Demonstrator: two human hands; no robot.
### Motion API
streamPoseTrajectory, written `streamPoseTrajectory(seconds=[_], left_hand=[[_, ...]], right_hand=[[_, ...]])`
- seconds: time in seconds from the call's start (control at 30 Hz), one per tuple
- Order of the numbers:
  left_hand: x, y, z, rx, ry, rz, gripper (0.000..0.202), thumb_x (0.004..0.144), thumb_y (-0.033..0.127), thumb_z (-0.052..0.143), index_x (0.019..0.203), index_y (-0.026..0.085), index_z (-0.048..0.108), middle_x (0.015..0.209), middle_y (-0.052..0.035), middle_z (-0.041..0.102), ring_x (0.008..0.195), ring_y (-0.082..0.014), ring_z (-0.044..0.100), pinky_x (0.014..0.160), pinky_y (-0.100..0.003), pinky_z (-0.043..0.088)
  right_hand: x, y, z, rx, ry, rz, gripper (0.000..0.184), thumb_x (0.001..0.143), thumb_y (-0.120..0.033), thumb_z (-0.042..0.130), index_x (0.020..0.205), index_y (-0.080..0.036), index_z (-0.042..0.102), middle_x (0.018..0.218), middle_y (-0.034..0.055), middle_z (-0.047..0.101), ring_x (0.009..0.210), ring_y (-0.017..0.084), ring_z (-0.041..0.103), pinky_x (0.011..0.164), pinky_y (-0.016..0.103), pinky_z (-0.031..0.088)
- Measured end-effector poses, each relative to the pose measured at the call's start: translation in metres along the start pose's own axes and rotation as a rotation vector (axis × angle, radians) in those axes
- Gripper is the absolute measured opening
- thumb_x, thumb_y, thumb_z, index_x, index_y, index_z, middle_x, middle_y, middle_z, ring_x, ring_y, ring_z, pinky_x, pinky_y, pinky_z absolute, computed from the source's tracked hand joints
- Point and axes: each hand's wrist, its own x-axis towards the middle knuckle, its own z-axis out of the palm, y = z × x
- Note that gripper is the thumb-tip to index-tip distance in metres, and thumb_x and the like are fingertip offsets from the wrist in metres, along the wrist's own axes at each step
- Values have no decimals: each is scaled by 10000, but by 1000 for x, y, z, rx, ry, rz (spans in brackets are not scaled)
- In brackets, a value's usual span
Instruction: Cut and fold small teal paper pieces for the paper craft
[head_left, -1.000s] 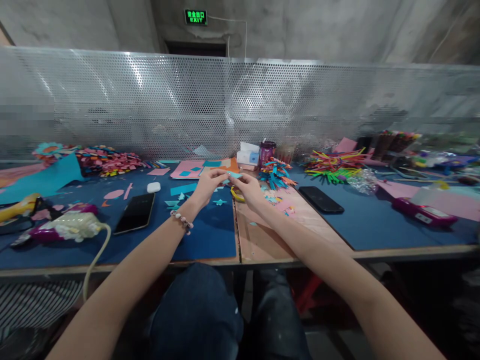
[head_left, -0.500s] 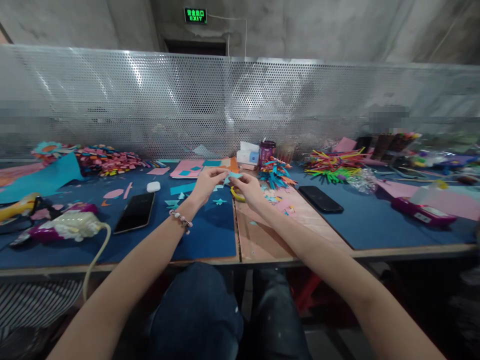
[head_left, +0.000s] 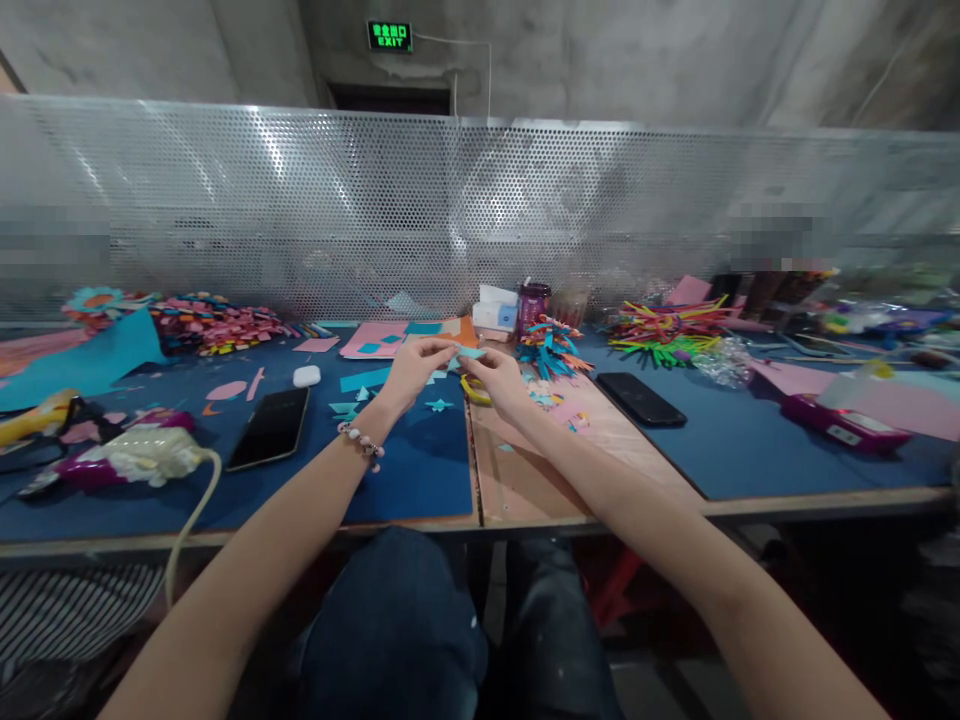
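Between my two hands is a small piece of light blue paper (head_left: 470,353), pinched at its edges above the table. My left hand (head_left: 415,373), with a beaded bracelet at the wrist, grips its left side with thumb and forefinger. On the other side my right hand (head_left: 498,378) holds it by the fingertips. Just below lie a cut light blue star (head_left: 439,405) and several small blue paper scraps (head_left: 344,409). The yellow handle (head_left: 474,390) of what looks like scissors shows beside my right hand, partly hidden by it.
Phones lie on both sides, one on the left (head_left: 270,428) and one on the right (head_left: 641,399). A purple and cream hot glue gun (head_left: 135,452) with a cord rests at left. Behind stand a purple cup (head_left: 533,309), a white box (head_left: 495,317) and a perforated metal screen (head_left: 300,200).
The light blue paper between my fingers has turned slightly and looks flatter now. Both hands stay in nearly the same place.
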Motion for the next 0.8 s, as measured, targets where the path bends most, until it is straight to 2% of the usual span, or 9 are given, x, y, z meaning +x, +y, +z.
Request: streamPoseTrajectory(seconds=[0.37,0.6,0.8], left_hand=[[-2,5,2,-1,36,-18,282,676,348,668,839,122,707,829,-79,667,683,-122,553,678,-271,459],[-2,4,3,85,79,39,250,695,334,645,804,115,700,782,-78,670,654,-127,556,638,-262,446],[-1,1,1,117,66,45,259,708,350,634,814,122,697,782,-76,671,638,-130,556,624,-264,446]], right_hand=[[1,1,0,2,-7,18,350,643,-482,690,763,-157,640,753,41,692,675,148,632,628,248,489],[2,2,0,43,19,87,363,600,-494,723,661,-146,642,712,62,690,625,144,628,553,234,470],[2,-1,-4,117,-56,124,344,617,-475,719,699,-144,669,764,66,696,668,130,631,592,220,482]])
